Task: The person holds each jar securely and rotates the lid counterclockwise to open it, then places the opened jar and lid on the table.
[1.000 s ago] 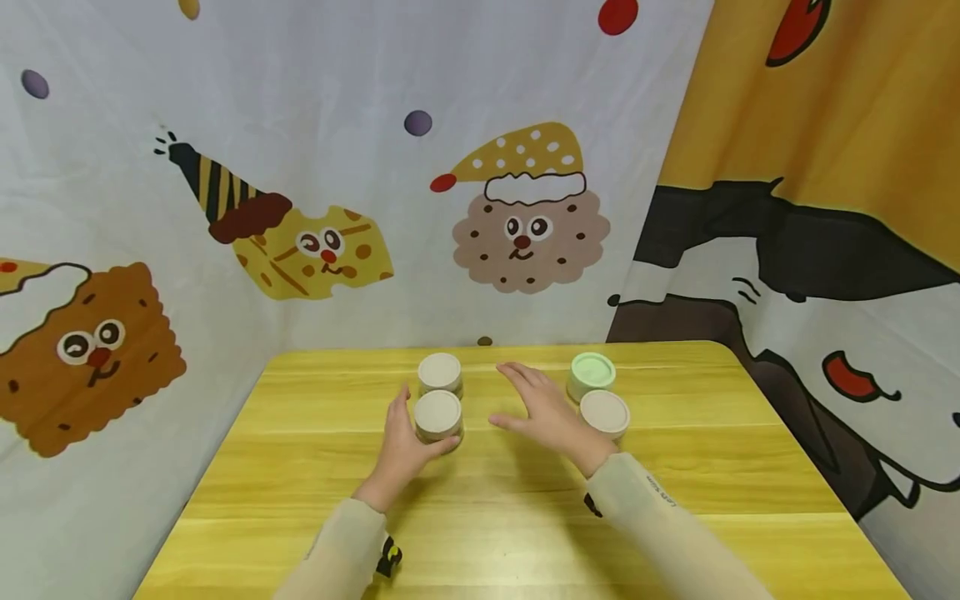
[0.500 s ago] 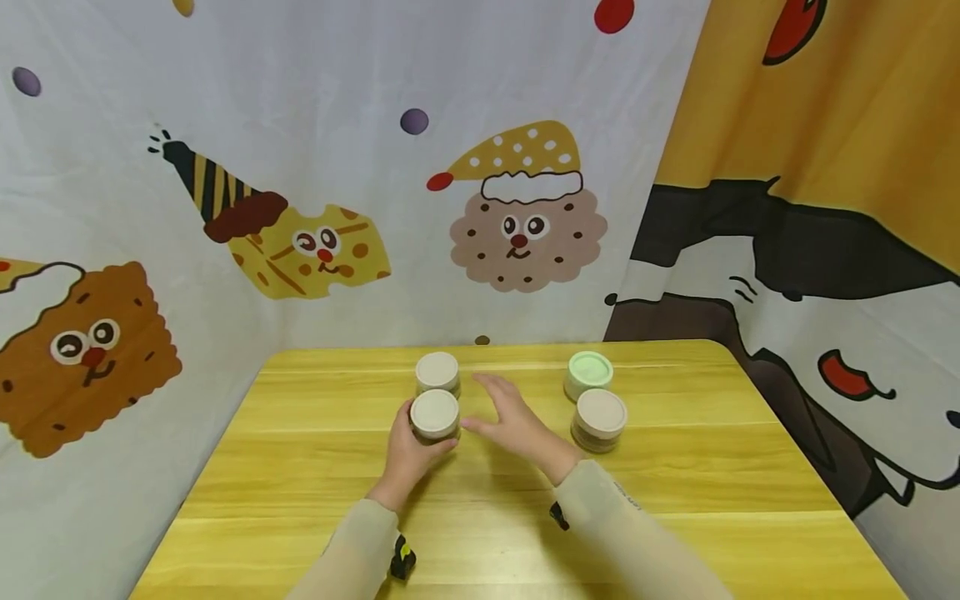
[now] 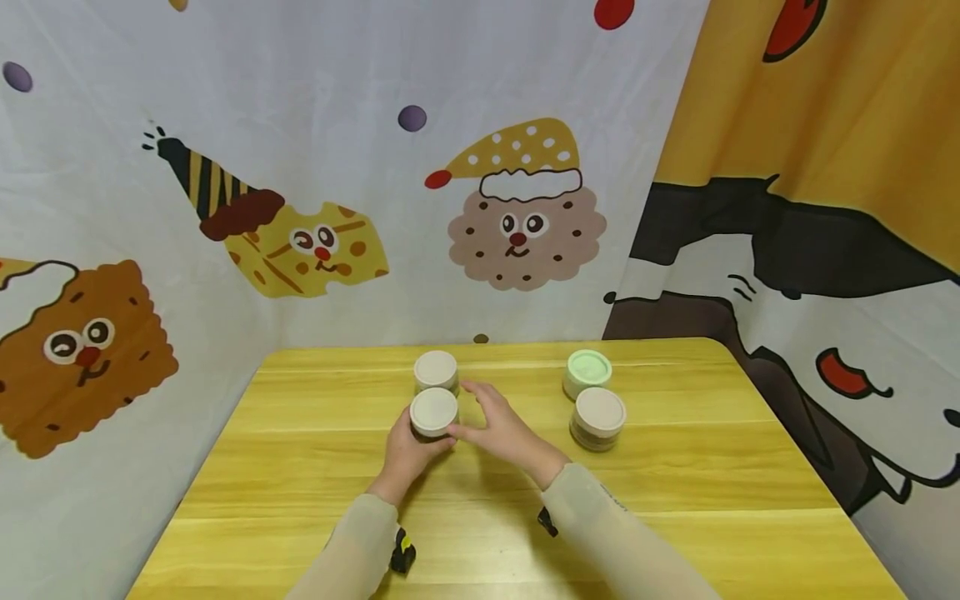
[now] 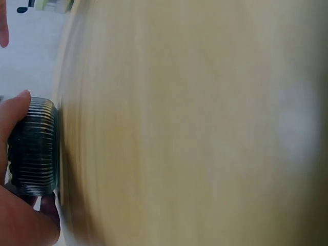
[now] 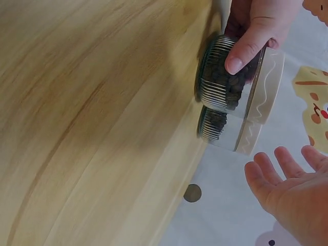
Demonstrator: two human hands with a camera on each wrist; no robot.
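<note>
In the head view a ribbed glass jar with an off-white lid (image 3: pixel 434 409) stands at the left front of the jars. My left hand (image 3: pixel 405 457) grips its side, thumb across the near face. Dark small pieces fill the jar's lower part (image 5: pixel 218 77) in the right wrist view. Close at its right side is my right hand (image 3: pixel 505 429), fingers spread and thumb by the lid's edge. That hand (image 5: pixel 297 195) holds nothing. The left wrist view shows the ribbed jar (image 4: pixel 36 146) low at the table surface, with left-hand fingers (image 4: pixel 23 220) around it.
Right behind the gripped jar is a second jar with a pale lid (image 3: pixel 436 370). A green-lidded jar (image 3: pixel 588 373) and a beige-lidded jar (image 3: pixel 598 417) stand to the right on the wooden table (image 3: pixel 690 467). A printed curtain (image 3: pixel 337 100) hangs behind the table's far edge.
My right hand has moved left, away from the right-hand jars and up to the left front jar. My left hand has closed its grip on that jar, which stays in place.
</note>
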